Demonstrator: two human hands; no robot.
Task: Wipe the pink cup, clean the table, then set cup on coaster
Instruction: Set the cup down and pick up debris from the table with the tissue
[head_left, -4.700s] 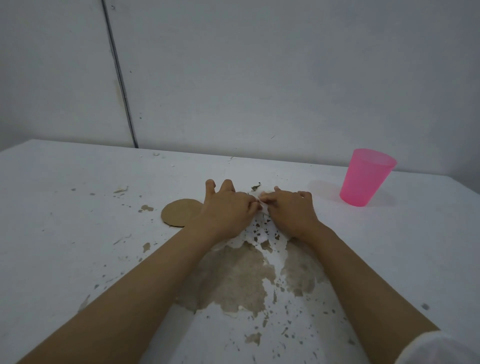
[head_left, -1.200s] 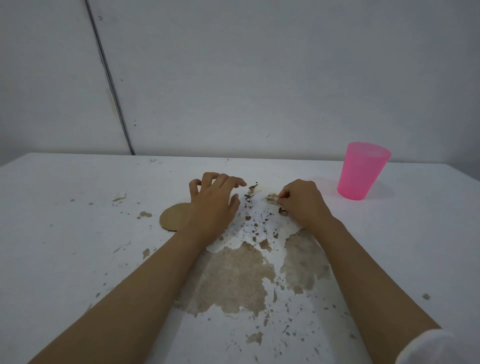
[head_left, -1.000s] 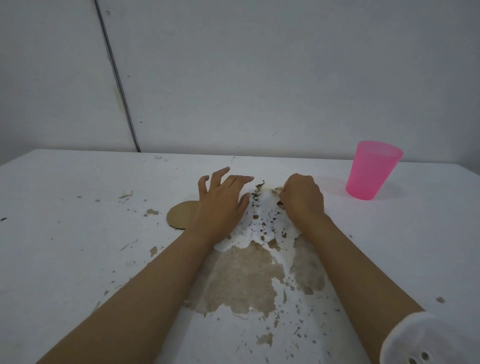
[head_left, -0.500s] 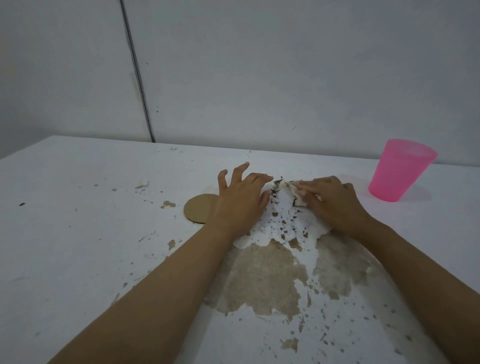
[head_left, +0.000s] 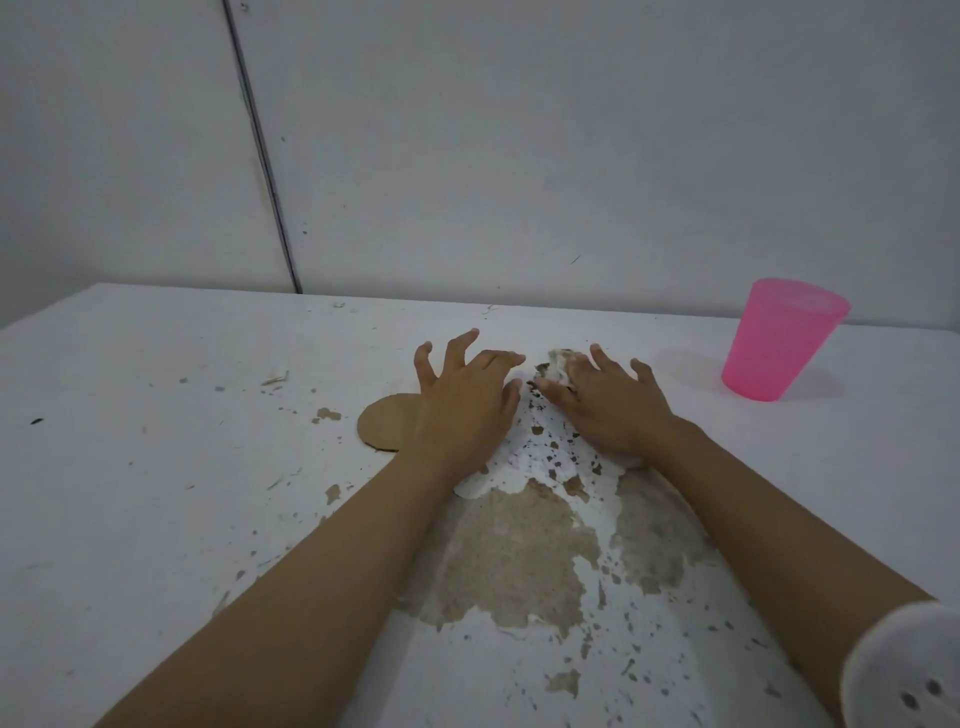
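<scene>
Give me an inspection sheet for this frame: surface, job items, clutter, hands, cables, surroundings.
Surface: white table, paint peeled to brown patches near the front, dark specks scattered.
Job's things: pink cup upright, far right, not on the coaster; coaster flat, partly hidden by the left hand; white tissue spread between the hands, far end bunched.
Clutter: flakes and crumbs left of the coaster.
Hands: left hand fingers spread, holding nothing; right hand presses the tissue's bunched end.
Cables: nothing seen.
Surroundings: plain grey wall with a dark vertical seam.
</scene>
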